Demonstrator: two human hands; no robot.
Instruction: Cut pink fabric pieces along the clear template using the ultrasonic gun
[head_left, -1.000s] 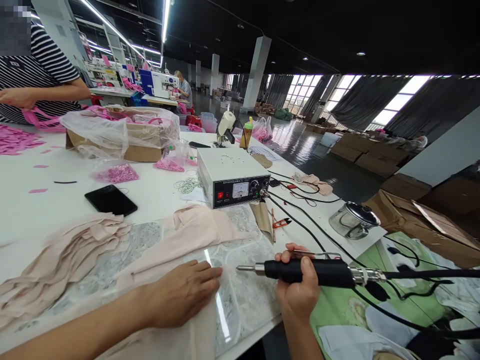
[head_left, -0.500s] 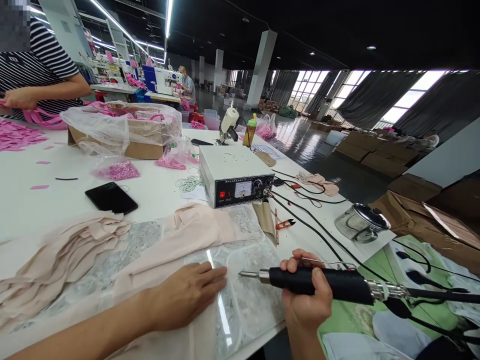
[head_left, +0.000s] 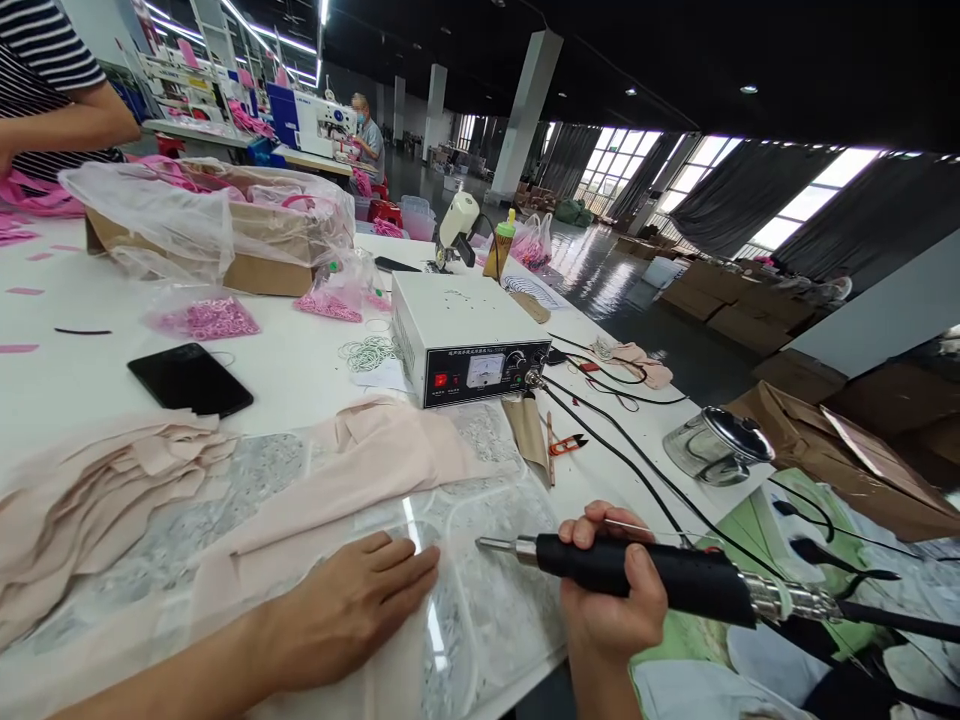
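My right hand (head_left: 611, 590) is wrapped round a black corded handpiece (head_left: 622, 570) with a pointed metal tip. The tip points left and hovers over a clear plastic sheet (head_left: 499, 590) on the table. My left hand (head_left: 356, 600) lies flat, palm down, fingers stretched out, on pale pink fabric (head_left: 390, 445) spread over that sheet. The fingertips are a short way left of the tip, not touching it. A white control box (head_left: 472, 330) with a dial and red switch stands beyond both hands; a black cable (head_left: 630, 455) runs from its front.
Stacked fabric strips (head_left: 105, 500) lie at the left, near a black phone (head_left: 191, 378). Orange-handled thread snips (head_left: 568, 444) and a lidded glass pot (head_left: 716, 448) sit to the right. Farther back are a plastic-lined cardboard box (head_left: 270, 268), bags of pink pieces (head_left: 214, 318) and a co-worker's arm (head_left: 75, 115).
The camera view has shifted slightly, so the table items appear a little more to the left. Both hands keep their poses; the handpiece stays in my right hand, its rear end tilted slightly lower.
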